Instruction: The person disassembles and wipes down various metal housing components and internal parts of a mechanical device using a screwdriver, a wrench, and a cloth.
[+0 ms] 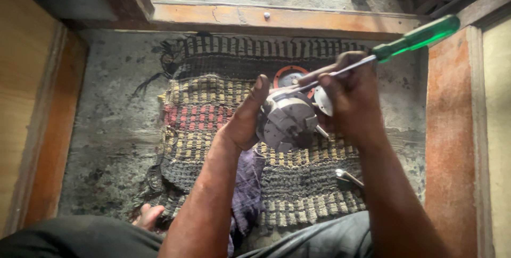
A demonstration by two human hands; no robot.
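No packages, labels, signs or screens visible in the head view. Nothing of that kind lies near the fingers, beside them, or further out toward the edges of the frame.

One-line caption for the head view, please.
Left hand steadies a grey metal motor housing while right hand works a green-handled screwdriver into it over a woven mat.
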